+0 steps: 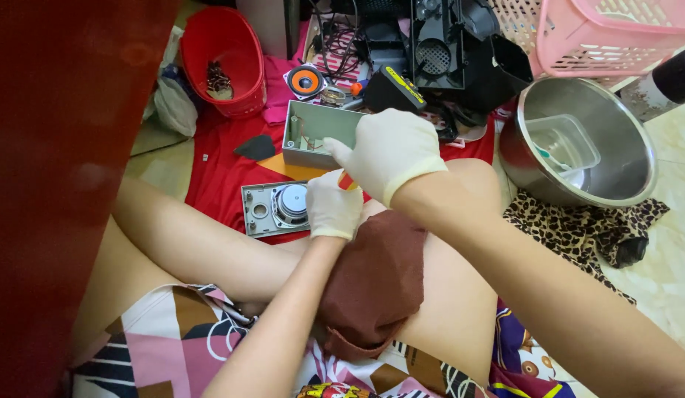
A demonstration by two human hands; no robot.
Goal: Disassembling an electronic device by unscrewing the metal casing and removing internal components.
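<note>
Both my hands wear pale rubber gloves. My right hand (390, 151) grips the right end of an open grey box (309, 133), thumb pointing into it, above my knee. Just below it, my left hand (331, 206) is closed around a small orange-handled tool (348, 180); only a bit of the handle shows between the two hands. A grey speaker panel (272, 208) with a round driver lies flat on the red cloth (217, 169) left of my left hand. A brown cloth (376, 284) is draped over my lap.
A red basket (224, 44) stands at the back left, with a loose orange-coned speaker (306, 81) and black speaker casings (438, 44) behind the box. A steel bowl (623, 147) holding a clear tub, a pink basket (608, 33) and a leopard-print cloth (578, 228) are to the right. A dark red surface (55, 184) fills the left edge.
</note>
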